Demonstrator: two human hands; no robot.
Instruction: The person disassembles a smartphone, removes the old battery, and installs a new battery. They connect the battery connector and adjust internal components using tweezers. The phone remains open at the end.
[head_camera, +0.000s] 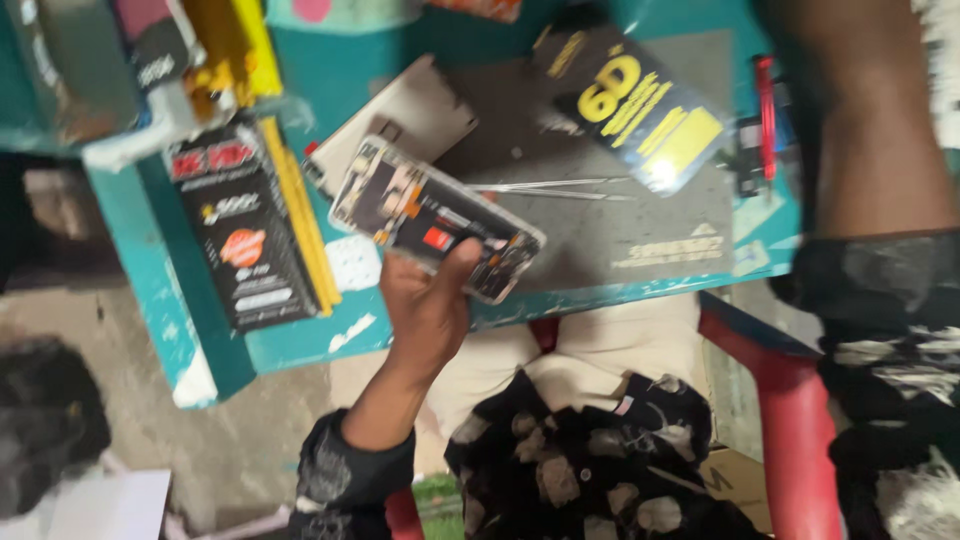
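Head view, motion-blurred. Left hand (425, 300) grips an opened phone (435, 217), back cover off and internals exposed, thumb across its lower edge; phone held tilted above the front edge of the teal table (300, 345). Right forearm enters at upper right; that hand is out of frame, state cannot be told. On the grey work mat (640, 240): tweezers (555, 187), a black-and-yellow packet (630, 105). A pale back cover (410, 115) lies behind the phone. A black box (240, 235) stands to the left.
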